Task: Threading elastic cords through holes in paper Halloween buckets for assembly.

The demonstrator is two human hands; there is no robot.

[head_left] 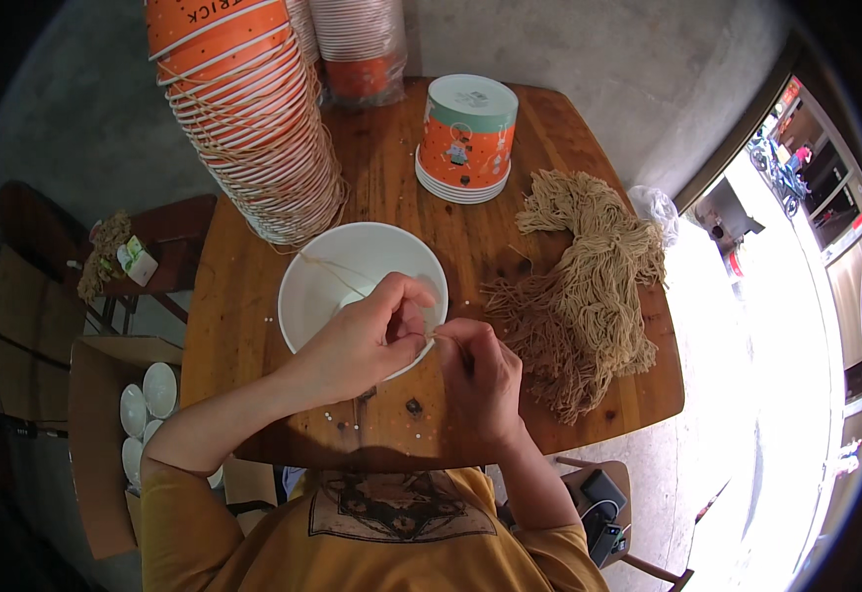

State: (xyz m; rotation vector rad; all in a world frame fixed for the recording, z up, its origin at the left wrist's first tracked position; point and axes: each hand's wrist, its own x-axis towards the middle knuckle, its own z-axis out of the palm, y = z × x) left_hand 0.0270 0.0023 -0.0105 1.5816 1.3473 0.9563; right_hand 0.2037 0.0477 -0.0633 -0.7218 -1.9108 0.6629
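From my station I read tabletop [228,326] as grained wood, low sheen. White bucket [302,308]: smooth, looks plastic. Three o'clock, cord bundle [608,281]: rough, matt, fibrous. Ten o'clock, bucket stack [253,138]: smooth. Eight o'clock, carton [98,444]: matt cardboard. Six o'clock, wearer's shirt [391,567]: matt cloth.

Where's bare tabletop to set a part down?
Bare table wood: left of the white bowl, bar some specks; between bowl and upturned bucket stack; right of that stack, behind the yarn bundle. Crowded: right side, under yarn; rear left, tall bucket stack; at the bowl's near-right rim, left hand and right hand pinching a strand.
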